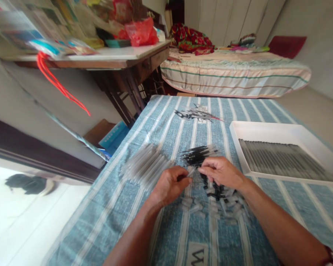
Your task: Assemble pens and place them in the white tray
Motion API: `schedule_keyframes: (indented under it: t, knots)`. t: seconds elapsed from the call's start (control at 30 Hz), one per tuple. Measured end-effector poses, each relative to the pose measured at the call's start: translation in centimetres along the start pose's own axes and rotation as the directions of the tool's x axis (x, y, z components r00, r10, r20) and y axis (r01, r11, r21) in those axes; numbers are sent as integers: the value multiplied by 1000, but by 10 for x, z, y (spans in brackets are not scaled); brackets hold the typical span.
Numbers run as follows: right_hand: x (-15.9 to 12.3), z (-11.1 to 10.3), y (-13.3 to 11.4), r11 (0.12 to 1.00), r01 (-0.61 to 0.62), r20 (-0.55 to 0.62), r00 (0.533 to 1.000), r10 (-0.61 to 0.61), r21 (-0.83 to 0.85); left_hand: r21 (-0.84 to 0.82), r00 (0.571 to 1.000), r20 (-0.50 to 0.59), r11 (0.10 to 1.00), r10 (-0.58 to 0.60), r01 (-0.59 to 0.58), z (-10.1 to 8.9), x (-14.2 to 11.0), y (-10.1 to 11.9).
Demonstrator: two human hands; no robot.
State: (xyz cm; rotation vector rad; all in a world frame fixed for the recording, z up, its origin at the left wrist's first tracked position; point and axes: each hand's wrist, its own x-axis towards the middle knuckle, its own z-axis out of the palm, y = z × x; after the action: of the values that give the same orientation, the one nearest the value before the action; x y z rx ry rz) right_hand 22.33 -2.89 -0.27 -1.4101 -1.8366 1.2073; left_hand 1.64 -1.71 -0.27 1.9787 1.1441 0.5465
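My left hand (pixel 174 183) is closed in a pinch around a small clear pen part (pixel 192 171), which points up to the right. Close by, the fingers of my right hand (pixel 222 171) are pinched together at the far end of that part; what lies between them is too small to make out. Left of my hands is a pile of translucent pen barrels (pixel 148 164). Black-tipped pen refills (pixel 198 156) lie in a bundle just beyond my right hand. Small clear and black pen pieces (pixel 224 205) are scattered under and in front of my right wrist.
A white tray (pixel 237 147) on the right holds a row of grey pens (pixel 282 159). More thin refills (pixel 195 113) lie loosely at the back of the striped cloth (pixel 122 225). Beyond stand a cluttered desk (pixel 144 55) and a bed (pixel 233 72).
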Motion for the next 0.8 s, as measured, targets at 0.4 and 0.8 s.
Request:
schedule_keyframes:
  t: [0.4, 0.8]
  knots:
    - [-13, 3, -14, 674, 184, 331, 939, 95, -715, -146, 973, -189, 984, -131, 105, 0, 2, -3]
    - [-11, -4, -11, 985, 118, 282, 956, -78, -128, -725, 946, -146, 682, -290, 97, -6, 1, 7]
